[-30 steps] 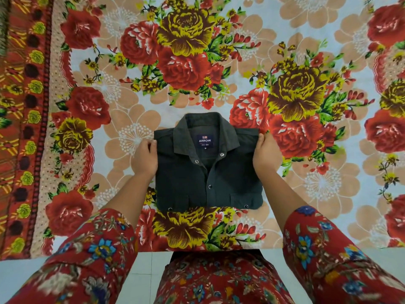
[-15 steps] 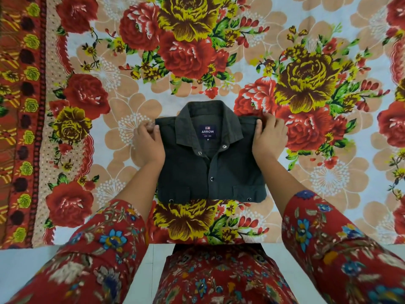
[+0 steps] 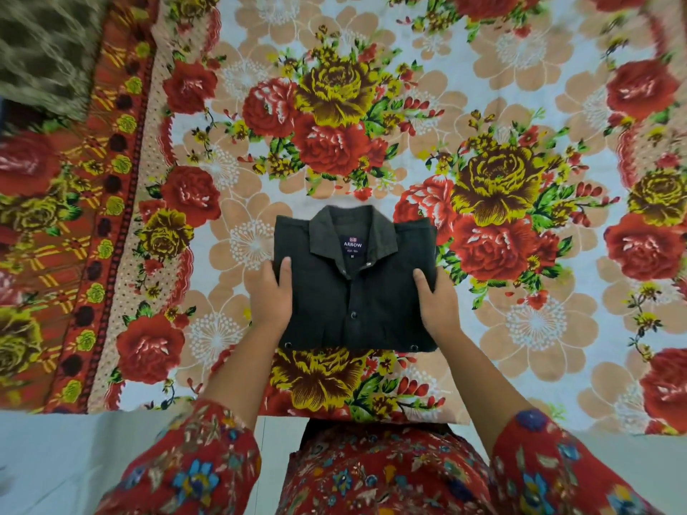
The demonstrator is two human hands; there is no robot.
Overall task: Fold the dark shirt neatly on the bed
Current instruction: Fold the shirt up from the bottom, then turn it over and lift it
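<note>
Dark shirt (image 3: 357, 302) lies front up on the floral bedsheet (image 3: 520, 105), near the bed's near edge, straight in front of the person. It is already down to a compact packet, sleeves tucked out of sight, so the fold looks essentially finished.

Left hand (image 3: 269, 299) holds the packet's left side, left thumb (image 3: 285, 273) flat on top. The other fingers are hidden, apparently under the edge, so this reads as a thumb-over pinch. Right hand (image 3: 438, 306) mirrors it on the right side, right thumb (image 3: 422, 282) on top, fingers hidden the same way.

Probable reason for gripping both sides: keeps the layers from sliding apart while the packet is squared up or lifted.

Collar (image 3: 351, 224) points away from the person, with the ARROW label (image 3: 352, 244) readable. The bottom fold faces the person. The button placket (image 3: 351, 291) runs far to near, leaning slightly. The packet is close to square, marginally wider than deep, so there is no strong long axis.
</note>
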